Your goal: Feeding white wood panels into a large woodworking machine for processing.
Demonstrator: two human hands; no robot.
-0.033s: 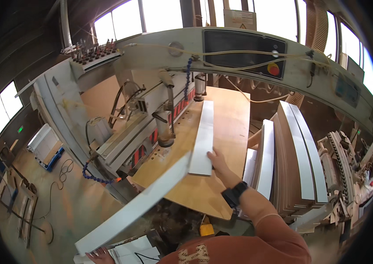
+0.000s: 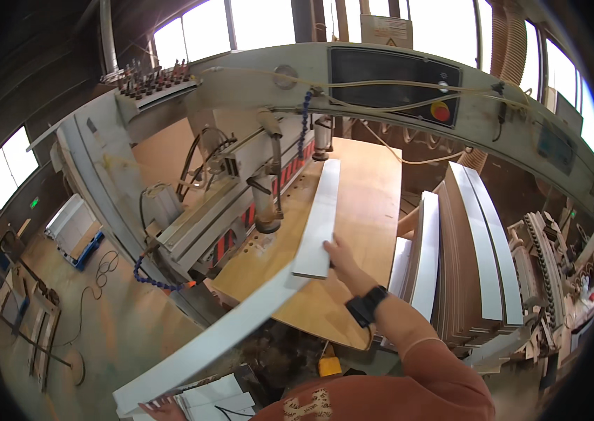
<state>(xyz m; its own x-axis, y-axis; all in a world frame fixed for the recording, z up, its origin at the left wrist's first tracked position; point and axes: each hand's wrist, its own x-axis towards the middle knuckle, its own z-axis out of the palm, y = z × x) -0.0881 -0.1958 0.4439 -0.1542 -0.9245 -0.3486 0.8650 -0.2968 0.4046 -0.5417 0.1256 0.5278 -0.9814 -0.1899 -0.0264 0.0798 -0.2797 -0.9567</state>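
My right hand [image 2: 340,257] grips the right edge of a white board [image 2: 319,217], which lies lengthwise on the wooden worktable [image 2: 374,203]. The near end of this board overlaps the far end of a second, long white board [image 2: 216,335]. That long board slants down to the left, past the table's near edge. My left hand [image 2: 164,408] is at its near end, fingertips against the edge; the rest of this hand is partly cut off by the frame.
A grey machine arch with a control panel [image 2: 393,85] spans the table. A drill-like head [image 2: 266,210] stands over the table's left side. Stacked white-faced boards [image 2: 471,245] stand to the right. White pieces [image 2: 220,398] lie near my left hand.
My right hand has moved slightly left, swinging the near end of the upper board left. The near end of the long board has shifted a little left with my left hand at it.
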